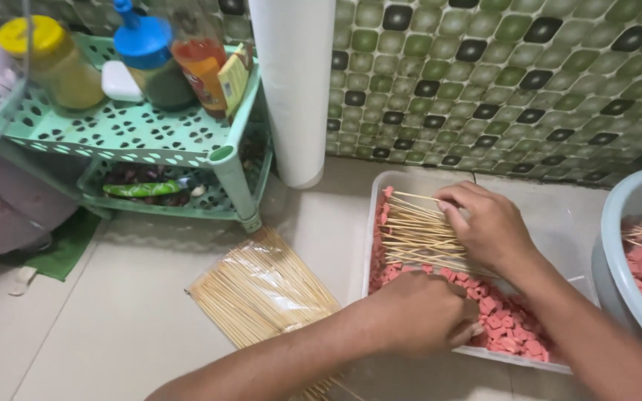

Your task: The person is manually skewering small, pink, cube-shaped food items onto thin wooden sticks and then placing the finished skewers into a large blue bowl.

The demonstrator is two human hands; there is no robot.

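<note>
1. The floor (135, 327) is pale tile, and behind it stands a wall (499, 74) of green, black and white mosaic tiles.
2. A mint-green plastic rack (150, 134) stands at the left, its top shelf carrying a yellow-capped jar (53, 63), a blue-capped bottle (154, 63) and an orange-filled bottle (202, 63).
3. A white roll (291, 82) stands upright just beside the rack, against the wall.
4. A grey-blue basin (622, 252) sits at the right edge, holding skewered pink pieces (only partly in view).
5. A clear rectangular tray (374, 223) lies on the floor between the basin and a packet of bamboo skewers (261, 293); pink sausage chunks (510, 319) cover its bottom.
6. The packet lies flat on the floor, just beside the tray's left wall and partly under the left forearm.
7. The right hand (488, 226) rests on a bundle of loose skewers (417, 238) lying across the tray's far end, fingers curled down over the sticks in a loose grip.
8. The left hand (421, 312) reaches into the tray's near side, fingers bunched among the chunks; whether its grip encloses a piece I cannot tell.
</note>
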